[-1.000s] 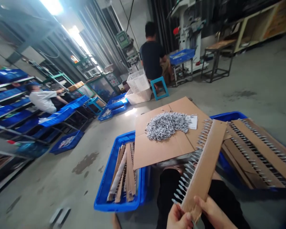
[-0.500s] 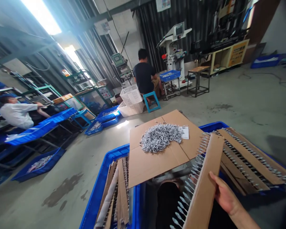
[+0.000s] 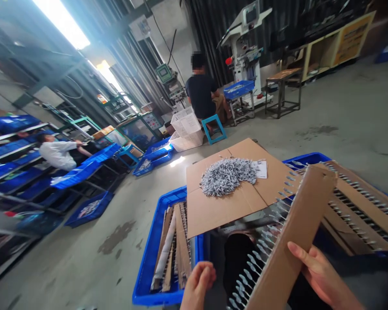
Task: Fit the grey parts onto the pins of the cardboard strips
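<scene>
Right hand (image 3: 323,275), low at about four o'clock, has its fingers spread and its thumb laid along a long cardboard strip (image 3: 297,228), gripping the strip, which slants up toward one o'clock. Left hand (image 3: 198,284), at about six o'clock, has its fingers curled and bunched together, holding nothing, and sits just beside the strip's lower end. A dark trouser leg (image 3: 236,262) shows between the two hands.

Around them spreads a concrete floor (image 3: 352,112) in a factory hall. Metal shelving (image 3: 16,172) loaded with blue trays stands at nine o'clock, and a person in a white shirt (image 3: 56,156) works beside it at ten o'clock. Toward twelve o'clock, a person in a dark shirt (image 3: 200,92) sits on a blue stool (image 3: 214,129) facing away, just beyond stacked white plastic crates (image 3: 186,129). A tall white machine (image 3: 245,51) stands past that seated person at one o'clock.

Close by, a blue crate (image 3: 155,258) at seven o'clock holds upright cardboard strips (image 3: 177,245). Another blue crate (image 3: 305,158) at two o'clock carries strips (image 3: 362,206) lined with small pieces. A flat cardboard sheet (image 3: 233,193) lies at twelve o'clock between them, bearing a heap of small grey-white plastic pieces (image 3: 228,176) and a sheet of paper (image 3: 261,169). More of those pieces (image 3: 255,267) stick out in a row along the held strip's edge.
</scene>
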Demonstrator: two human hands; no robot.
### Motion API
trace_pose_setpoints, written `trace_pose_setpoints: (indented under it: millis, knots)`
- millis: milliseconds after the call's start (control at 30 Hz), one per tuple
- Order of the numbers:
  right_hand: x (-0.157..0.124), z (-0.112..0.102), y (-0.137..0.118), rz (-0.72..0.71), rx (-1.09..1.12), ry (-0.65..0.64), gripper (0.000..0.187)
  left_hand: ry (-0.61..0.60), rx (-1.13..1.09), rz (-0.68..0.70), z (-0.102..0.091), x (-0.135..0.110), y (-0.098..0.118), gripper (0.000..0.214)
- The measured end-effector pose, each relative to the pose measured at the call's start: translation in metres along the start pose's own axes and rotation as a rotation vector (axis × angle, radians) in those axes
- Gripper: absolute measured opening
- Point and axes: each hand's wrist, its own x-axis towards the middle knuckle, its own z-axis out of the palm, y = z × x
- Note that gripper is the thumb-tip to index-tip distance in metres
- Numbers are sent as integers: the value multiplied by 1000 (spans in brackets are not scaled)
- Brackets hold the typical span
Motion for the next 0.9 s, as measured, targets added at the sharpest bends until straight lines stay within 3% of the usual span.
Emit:
trace_pose_setpoints:
  millis: [167,333,667,900]
  knots:
    - [-14,20,16,102,-1,-103,31,-165,209,255,45,13,63,35]
    - [-27,32,20,188,61,-188,35,-342,275,294,81,28,81,25]
    - [-28,35,31,191,69,-246,39,-441,80,182,85,39,64,31]
    - [-28,39,35,185,77,-254,39,-481,49,139,80,41,78,32]
